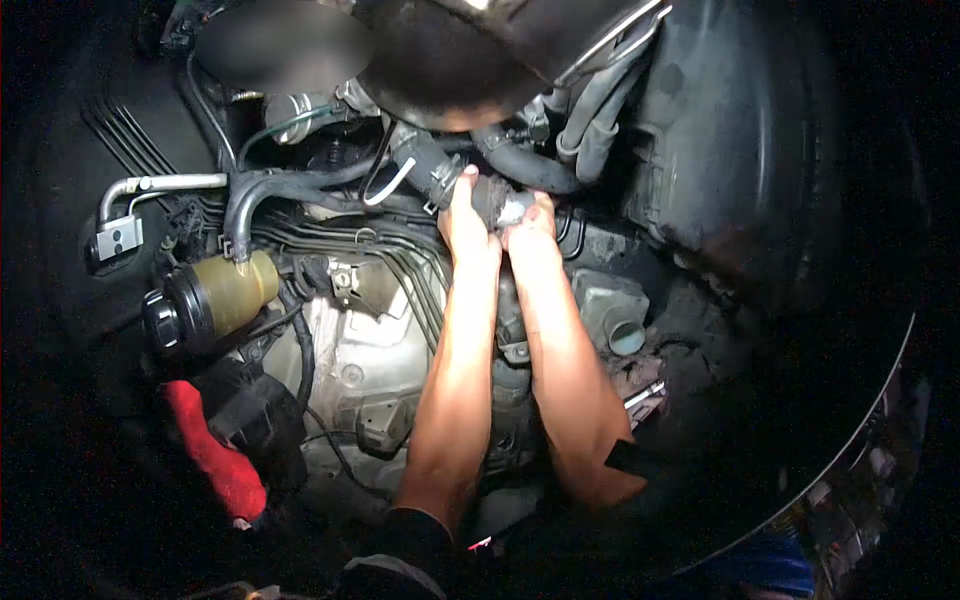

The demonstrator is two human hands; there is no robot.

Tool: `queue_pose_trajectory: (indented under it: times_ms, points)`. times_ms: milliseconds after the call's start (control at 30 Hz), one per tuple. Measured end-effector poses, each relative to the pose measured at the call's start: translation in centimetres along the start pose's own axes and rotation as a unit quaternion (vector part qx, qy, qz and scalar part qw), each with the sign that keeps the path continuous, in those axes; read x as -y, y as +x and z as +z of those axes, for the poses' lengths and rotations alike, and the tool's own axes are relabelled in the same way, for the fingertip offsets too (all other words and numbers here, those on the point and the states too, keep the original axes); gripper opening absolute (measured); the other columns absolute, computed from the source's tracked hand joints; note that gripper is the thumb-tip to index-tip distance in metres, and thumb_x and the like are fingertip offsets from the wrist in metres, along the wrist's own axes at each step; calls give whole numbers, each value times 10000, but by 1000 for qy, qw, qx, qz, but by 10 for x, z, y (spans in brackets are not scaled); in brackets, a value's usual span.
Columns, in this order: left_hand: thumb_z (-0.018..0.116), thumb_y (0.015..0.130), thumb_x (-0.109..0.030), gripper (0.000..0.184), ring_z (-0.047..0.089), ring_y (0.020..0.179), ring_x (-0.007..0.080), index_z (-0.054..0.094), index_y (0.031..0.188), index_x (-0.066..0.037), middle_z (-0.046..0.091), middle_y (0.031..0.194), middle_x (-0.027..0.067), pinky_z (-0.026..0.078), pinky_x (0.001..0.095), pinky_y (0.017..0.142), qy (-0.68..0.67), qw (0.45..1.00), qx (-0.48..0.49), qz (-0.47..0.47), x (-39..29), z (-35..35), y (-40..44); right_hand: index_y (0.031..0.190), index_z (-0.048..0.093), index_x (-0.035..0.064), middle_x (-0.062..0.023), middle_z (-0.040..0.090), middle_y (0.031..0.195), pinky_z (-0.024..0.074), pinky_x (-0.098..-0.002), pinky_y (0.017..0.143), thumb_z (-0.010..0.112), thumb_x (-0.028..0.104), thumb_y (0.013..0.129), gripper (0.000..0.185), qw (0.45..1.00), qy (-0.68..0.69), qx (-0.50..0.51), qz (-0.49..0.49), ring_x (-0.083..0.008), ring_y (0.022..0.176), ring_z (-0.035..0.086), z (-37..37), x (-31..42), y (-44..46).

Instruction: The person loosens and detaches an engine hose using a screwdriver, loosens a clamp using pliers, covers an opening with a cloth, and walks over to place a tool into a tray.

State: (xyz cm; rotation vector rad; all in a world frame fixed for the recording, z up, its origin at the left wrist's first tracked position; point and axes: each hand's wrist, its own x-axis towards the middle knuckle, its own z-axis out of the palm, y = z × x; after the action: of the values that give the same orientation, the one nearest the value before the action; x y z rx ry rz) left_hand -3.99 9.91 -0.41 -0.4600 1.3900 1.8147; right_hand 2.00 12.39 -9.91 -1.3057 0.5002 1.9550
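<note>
Inside a car's engine bay, both my arms reach away from me to a thick black rubber hose (425,165). My left hand (468,225) is closed around the hose just past a dark clamp (445,180), thumb on top. Beside it, my right hand (533,228) grips the far right part of the same hose assembly. Between the hands sits a bright whitish patch (513,212); whether it is a cloth or part of the fitting, I cannot make out. Most fingertips are hidden behind the hose. Another thick black hose (525,165) runs just above.
A yellowed fluid reservoir (235,285) with a black cap lies at left, below a metal pipe (165,184). Thin metal lines (400,265) cross the middle. A red cloth (215,455) rests at lower left. A ratchet-like metal tool (645,395) lies right of my right forearm.
</note>
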Motion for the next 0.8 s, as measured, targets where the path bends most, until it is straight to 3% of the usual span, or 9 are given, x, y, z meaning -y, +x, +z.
queue_pose_trajectory:
  times_ms: [67,200,267,367,467,633,733,767,800]
  points:
    - [772,829,-142,297,636,827,208,650,1062,-5,646,965,72,546,377,761,-8,1000,9,8,-2,5,2,1208,618,97,-158,673,1159,524,-573,946,524,359,953,378,998,-40,33,-48,-369,1035,668,-10,-4,22]
    - [769,832,-156,300,638,844,208,658,1063,-1,654,992,76,543,373,767,10,1000,-19,2,-6,6,-8,1212,605,107,-155,669,1145,522,-578,931,516,358,938,382,999,1,-31,-13,-358,1023,669,18,3,-12]
    - [769,831,-158,296,637,844,207,661,1059,-3,656,994,77,542,366,773,12,1000,-19,12,-2,8,-6,1201,596,85,-154,667,1133,529,-566,929,510,360,964,373,998,-54,-4,-34,-355,1037,665,10,5,-11]
    - [751,853,-139,294,651,875,203,646,1095,-9,666,1007,79,546,362,817,14,999,52,8,-6,-4,-7,1190,595,58,-155,670,1137,534,-545,945,507,369,996,377,998,44,54,2,-336,1046,668,18,-2,-22]
    - [729,876,-123,271,668,902,204,623,1096,-5,675,1013,79,558,365,846,0,989,146,-4,-3,-24,9,1234,579,63,-153,658,1192,523,-541,970,517,388,999,406,990,74,106,-52,-335,1054,668,20,-10,-35]
    - [738,901,-173,326,685,979,237,611,1139,10,694,1075,120,559,396,902,-11,989,143,-25,-6,-24,0,1253,570,45,-140,656,1213,512,-561,980,541,293,994,361,995,64,72,9,-312,1107,649,13,-2,-52]
    - [725,919,-197,359,667,1038,251,590,1180,9,679,1137,142,518,380,1000,-52,982,177,-37,-3,-30,3,1237,575,27,-151,654,1206,506,-538,997,563,211,977,319,998,22,-42,-36,-307,1107,644,7,0,-73]
    - [712,930,-240,432,645,1115,280,563,1241,21,658,1218,185,480,411,1065,-41,980,189,-48,-4,-33,3,1252,577,16,-139,665,1182,489,-495,1024,579,118,953,316,987,-112,-67,-95,-299,1109,638,8,3,-91]
    - [704,935,-252,449,639,1129,286,551,1257,22,654,1227,192,473,422,1076,-36,975,212,-64,-3,-38,10,1266,571,-11,-175,625,1236,437,-494,1071,608,66,892,384,912,-273,14,-304,-345,1190,582,2,-2,-101]
